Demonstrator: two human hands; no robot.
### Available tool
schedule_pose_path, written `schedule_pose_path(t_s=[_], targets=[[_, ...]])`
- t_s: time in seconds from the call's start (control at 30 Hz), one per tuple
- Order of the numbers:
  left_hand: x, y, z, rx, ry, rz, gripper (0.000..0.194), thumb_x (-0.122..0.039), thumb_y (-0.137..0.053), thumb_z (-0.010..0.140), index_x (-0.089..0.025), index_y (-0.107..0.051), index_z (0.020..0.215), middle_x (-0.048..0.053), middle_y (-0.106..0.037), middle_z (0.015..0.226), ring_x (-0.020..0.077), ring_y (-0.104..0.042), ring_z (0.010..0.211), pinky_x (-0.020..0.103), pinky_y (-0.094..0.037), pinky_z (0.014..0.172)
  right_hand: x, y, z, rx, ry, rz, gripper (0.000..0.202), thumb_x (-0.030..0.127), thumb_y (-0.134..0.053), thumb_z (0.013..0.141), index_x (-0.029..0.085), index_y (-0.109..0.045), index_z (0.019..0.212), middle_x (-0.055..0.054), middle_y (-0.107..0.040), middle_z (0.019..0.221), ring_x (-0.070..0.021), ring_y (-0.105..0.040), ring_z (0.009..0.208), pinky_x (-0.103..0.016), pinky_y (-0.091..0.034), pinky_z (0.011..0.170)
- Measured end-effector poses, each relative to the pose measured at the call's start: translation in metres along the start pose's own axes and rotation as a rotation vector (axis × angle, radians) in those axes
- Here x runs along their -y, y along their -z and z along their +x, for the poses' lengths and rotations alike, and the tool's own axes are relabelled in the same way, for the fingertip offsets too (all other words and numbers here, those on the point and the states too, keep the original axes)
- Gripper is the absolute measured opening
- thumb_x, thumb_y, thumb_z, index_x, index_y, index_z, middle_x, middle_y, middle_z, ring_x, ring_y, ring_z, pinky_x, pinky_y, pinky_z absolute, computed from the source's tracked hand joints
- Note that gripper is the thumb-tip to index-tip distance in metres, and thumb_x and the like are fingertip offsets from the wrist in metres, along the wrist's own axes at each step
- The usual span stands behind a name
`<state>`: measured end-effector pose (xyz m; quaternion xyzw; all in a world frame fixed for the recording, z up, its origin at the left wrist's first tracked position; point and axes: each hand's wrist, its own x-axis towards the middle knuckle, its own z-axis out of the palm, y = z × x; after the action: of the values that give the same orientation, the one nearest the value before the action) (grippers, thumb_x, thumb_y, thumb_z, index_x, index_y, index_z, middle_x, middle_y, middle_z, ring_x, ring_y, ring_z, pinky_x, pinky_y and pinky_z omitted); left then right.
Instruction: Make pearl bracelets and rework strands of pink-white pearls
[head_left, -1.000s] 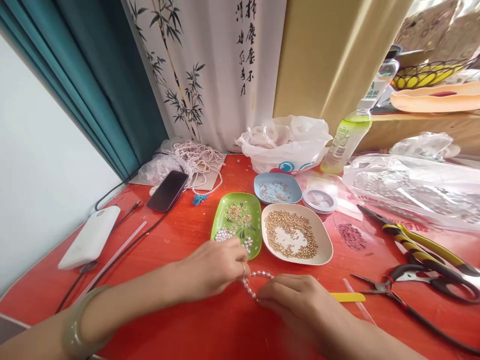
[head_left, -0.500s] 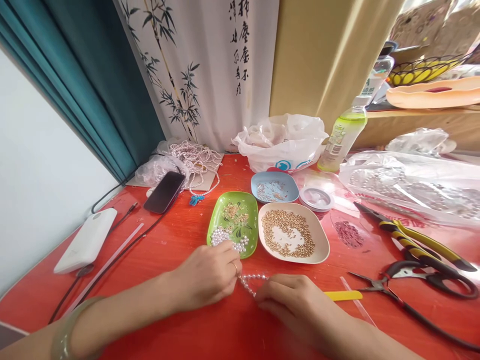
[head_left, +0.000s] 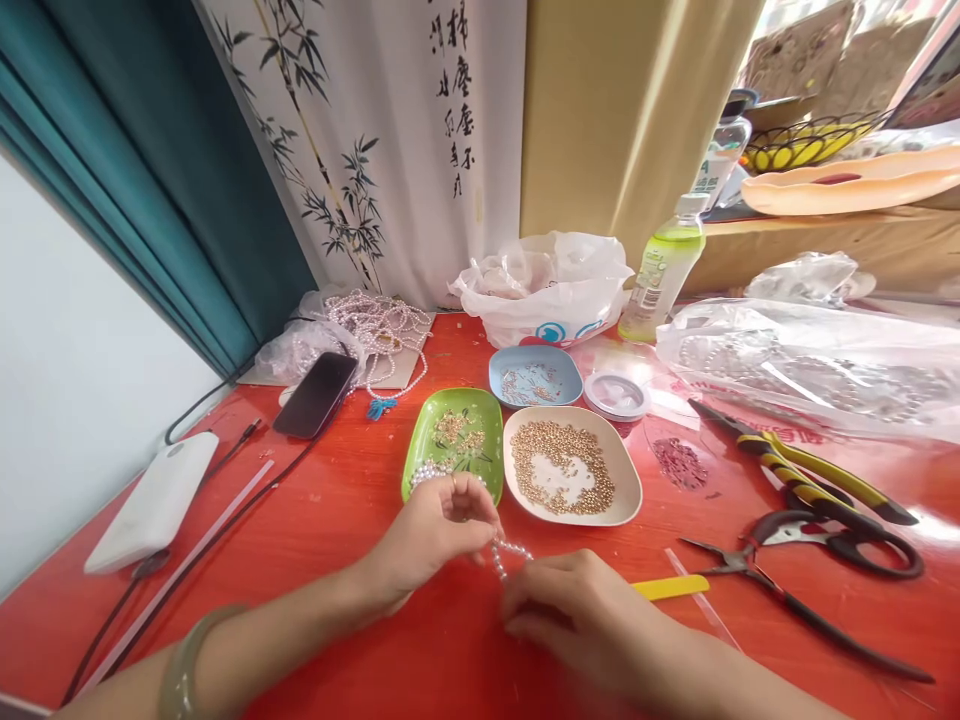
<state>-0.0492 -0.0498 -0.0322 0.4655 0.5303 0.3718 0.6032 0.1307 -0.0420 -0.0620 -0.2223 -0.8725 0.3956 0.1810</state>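
Observation:
A short strand of pearly beads [head_left: 514, 549] runs between my two hands above the red table [head_left: 352, 520]. My left hand [head_left: 439, 525], fingers curled and pinched, is at the strand's left end, just in front of the green tray [head_left: 491, 425] with pearl and gold beads. My right hand [head_left: 577, 610] is closed at the strand's right end, its fingertips partly hidden. Behind it sits a cream tray [head_left: 626, 480] of gold beads. A blue tray [head_left: 574, 375] with small metal pieces stands farther back.
Pliers with yellow-black handles [head_left: 817, 480], dark-handled cutters [head_left: 750, 560] and a yellow strip [head_left: 671, 587] lie right. A phone [head_left: 315, 395] and white power bank [head_left: 154, 500] are left. Plastic bags [head_left: 544, 290] and a bottle [head_left: 664, 270] stand behind.
My left hand has turned and lifted, its thumb and fingers now showing at the strand's left end. My right hand stays by the strand. The whole view has shifted slightly.

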Motion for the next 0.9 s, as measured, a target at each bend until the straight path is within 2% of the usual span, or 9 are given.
schedule_pose_path(t_s=[0.07, 0.17, 0.37, 0.5, 0.6, 0.8, 0.9], targets=[[-0.002, -0.003, 0.0, -0.007, -0.027, 0.028, 0.012, -0.01, -0.058, 0.064, -0.014, -0.058, 0.076, 0.001, -0.06, 0.07, 0.0097, -0.053, 0.068, 0.021, -0.043, 0.063, 0.001, 0.004, 0.001, 0.038, -0.032, 0.06, 0.015, 0.012, -0.052, 0.078, 0.016, -0.066, 0.082, -0.001, -0.065, 0.072, -0.008, -0.056, 0.062, -0.016, -0.041, 0.059], [-0.005, -0.007, 0.001, -0.055, -0.056, 0.038, 0.009, -0.01, -0.061, 0.064, -0.013, -0.061, 0.072, 0.001, -0.062, 0.073, 0.0097, -0.055, 0.072, 0.022, -0.042, 0.071, 0.003, 0.009, 0.003, 0.079, -0.072, 0.141, 0.015, 0.014, -0.053, 0.078, 0.015, -0.066, 0.083, -0.002, -0.065, 0.073, -0.008, -0.056, 0.064, -0.015, -0.042, 0.06], [-0.008, -0.016, 0.007, -0.041, -0.018, -0.233, 0.009, -0.013, -0.063, 0.066, -0.013, -0.061, 0.075, 0.001, -0.064, 0.069, 0.0098, -0.059, 0.067, 0.023, -0.044, 0.071, 0.003, 0.012, 0.004, 0.119, -0.113, 0.219, 0.016, 0.012, -0.053, 0.076, 0.015, -0.067, 0.083, -0.003, -0.065, 0.073, -0.0083, -0.055, 0.063, -0.016, -0.042, 0.06], [-0.009, -0.019, 0.01, -0.01, 0.021, -0.277, 0.015, -0.018, -0.068, 0.065, -0.012, -0.062, 0.078, 0.001, -0.063, 0.069, 0.0087, -0.059, 0.064, 0.022, -0.045, 0.068, 0.006, 0.014, 0.001, 0.1, -0.119, 0.267, 0.014, 0.011, -0.054, 0.075, 0.014, -0.067, 0.08, -0.003, -0.065, 0.071, -0.008, -0.055, 0.061, -0.017, -0.042, 0.058], [-0.009, -0.019, 0.013, -0.007, 0.017, -0.259, 0.015, -0.021, -0.069, 0.065, -0.012, -0.062, 0.076, -0.001, -0.06, 0.065, 0.0057, -0.055, 0.057, 0.019, -0.044, 0.06, 0.011, 0.022, -0.001, 0.015, -0.154, 0.393, 0.01, 0.017, -0.056, 0.076, 0.013, -0.065, 0.076, -0.003, -0.064, 0.069, -0.0083, -0.057, 0.062, -0.018, -0.045, 0.059], [-0.012, -0.02, 0.017, -0.005, 0.008, -0.172, 0.015, -0.023, -0.069, 0.065, -0.011, -0.063, 0.072, 0.001, -0.063, 0.063, 0.0032, -0.047, 0.046, 0.017, -0.039, 0.05, 0.013, 0.041, -0.001, -0.335, -0.262, 0.727, 0.014, 0.028, -0.063, 0.072, 0.015, -0.058, 0.07, 0.001, -0.058, 0.062, -0.0057, -0.057, 0.057, -0.017, -0.048, 0.057], [-0.013, -0.022, 0.018, -0.004, 0.001, -0.142, 0.014, -0.025, -0.067, 0.067, -0.011, -0.064, 0.072, 0.002, -0.064, 0.061, 0.0034, -0.046, 0.044, 0.016, -0.036, 0.045, 0.011, 0.043, 0.001, -0.387, -0.288, 0.823, 0.015, 0.028, -0.066, 0.069, 0.015, -0.058, 0.07, 0.002, -0.059, 0.062, -0.0054, -0.058, 0.058, -0.016, -0.05, 0.059]])
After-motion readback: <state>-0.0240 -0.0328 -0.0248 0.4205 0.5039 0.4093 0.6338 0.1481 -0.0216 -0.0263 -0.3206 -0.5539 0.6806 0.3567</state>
